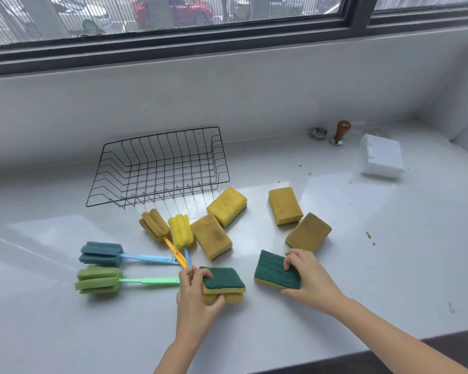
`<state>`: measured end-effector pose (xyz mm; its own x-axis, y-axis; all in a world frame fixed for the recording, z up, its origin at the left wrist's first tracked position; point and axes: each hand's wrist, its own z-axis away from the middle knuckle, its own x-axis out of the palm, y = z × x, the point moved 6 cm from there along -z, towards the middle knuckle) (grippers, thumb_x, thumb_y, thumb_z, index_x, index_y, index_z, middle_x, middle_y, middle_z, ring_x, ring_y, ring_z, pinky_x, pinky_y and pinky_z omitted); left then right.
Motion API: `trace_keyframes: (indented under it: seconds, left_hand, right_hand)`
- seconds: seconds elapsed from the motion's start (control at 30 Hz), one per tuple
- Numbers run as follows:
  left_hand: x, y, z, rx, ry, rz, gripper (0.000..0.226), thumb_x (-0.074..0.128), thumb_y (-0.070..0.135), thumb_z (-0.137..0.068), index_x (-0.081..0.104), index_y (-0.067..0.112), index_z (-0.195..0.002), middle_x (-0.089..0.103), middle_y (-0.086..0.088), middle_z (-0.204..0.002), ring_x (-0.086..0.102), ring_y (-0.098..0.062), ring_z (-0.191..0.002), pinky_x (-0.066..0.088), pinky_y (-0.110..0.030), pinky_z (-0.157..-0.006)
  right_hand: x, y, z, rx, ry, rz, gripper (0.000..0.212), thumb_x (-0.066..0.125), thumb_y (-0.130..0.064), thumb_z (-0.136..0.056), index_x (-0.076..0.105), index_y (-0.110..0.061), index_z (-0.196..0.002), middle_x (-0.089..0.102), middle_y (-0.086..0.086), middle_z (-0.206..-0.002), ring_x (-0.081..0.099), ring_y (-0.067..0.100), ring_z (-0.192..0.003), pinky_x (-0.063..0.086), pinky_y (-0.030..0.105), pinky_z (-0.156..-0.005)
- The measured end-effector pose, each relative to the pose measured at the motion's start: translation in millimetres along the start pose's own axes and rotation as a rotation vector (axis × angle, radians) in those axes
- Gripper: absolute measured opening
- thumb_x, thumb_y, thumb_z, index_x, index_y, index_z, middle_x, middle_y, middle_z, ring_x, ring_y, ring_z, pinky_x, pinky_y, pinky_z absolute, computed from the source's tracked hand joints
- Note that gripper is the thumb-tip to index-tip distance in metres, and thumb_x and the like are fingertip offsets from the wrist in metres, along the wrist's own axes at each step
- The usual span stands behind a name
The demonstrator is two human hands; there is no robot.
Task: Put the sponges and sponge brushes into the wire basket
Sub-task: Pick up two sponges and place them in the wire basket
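— Hands?
— Left hand clamped on a green-topped sponge, thumb at the near edge, fingers over the scouring pad. Right hand closed around a second green-topped sponge, fingertips on top, thumb under the near side. Both sponges low over the white counter (touching it or just lifted: hard to tell).

— Basket?
— Wire basket further back, near the wall, holding nothing.

— Rest of the lot?
— Four yellow sponges between basket and hands, pad side down. Four sponge brushes fanned out at left, handles meeting near the left hand.

— Anything else?
— White block and wooden-handled tamper far right.
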<state>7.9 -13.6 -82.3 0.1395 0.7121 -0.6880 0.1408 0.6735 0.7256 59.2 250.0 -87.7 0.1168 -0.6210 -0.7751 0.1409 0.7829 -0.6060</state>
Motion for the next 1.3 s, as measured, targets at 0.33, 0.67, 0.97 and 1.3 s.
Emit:
trace_keyframes:
  seconds: [0.33,0.67,0.97,1.3]
  left_hand:
    - [3,0,10,0.104,-0.084,-0.233,0.046,0.073,0.034,-0.063,0.046,0.029,-0.1,0.047,0.013,-0.128,0.041,-0.013,-0.121,0.028,-0.031,-0.099]
    - [-17,6,-10,0.165,-0.136,-0.188,0.032,0.07,0.025,-0.064,0.052,0.033,-0.09,0.048,0.022,-0.105,0.044,-0.009,-0.101,0.028,-0.025,-0.084]
    - [-76,15,-49,0.282,-0.04,-0.084,0.026,0.081,0.015,-0.06,0.065,0.026,-0.077,0.055,0.024,-0.101,0.045,-0.001,-0.1,0.03,-0.029,-0.092]
    - [-136,-16,-95,0.28,-0.101,-0.007,0.039,0.061,0.002,-0.064,0.051,0.036,-0.082,0.047,0.033,-0.11,0.045,0.01,-0.103,0.035,-0.002,-0.074]
  right_hand:
    - [12,-25,-9,-0.104,0.038,0.173,0.042,0.07,-0.048,-0.063,0.042,-0.034,-0.092,0.043,-0.016,-0.117,0.038,0.008,-0.109,0.03,0.026,-0.087]
    - [3,-47,-13,-0.062,0.043,0.101,0.025,0.066,-0.027,-0.067,0.045,-0.03,-0.08,0.053,-0.014,-0.091,0.049,0.011,-0.087,0.04,0.028,-0.074]
    - [-25,-110,-40,-0.096,0.121,0.03,0.034,0.068,-0.009,-0.068,0.042,-0.03,-0.076,0.055,-0.014,-0.086,0.05,0.012,-0.086,0.045,0.036,-0.075]
    - [-19,-183,-92,-0.201,0.11,0.063,0.031,0.064,-0.005,-0.07,0.049,-0.029,-0.081,0.054,-0.018,-0.1,0.048,0.007,-0.099,0.044,0.033,-0.083]
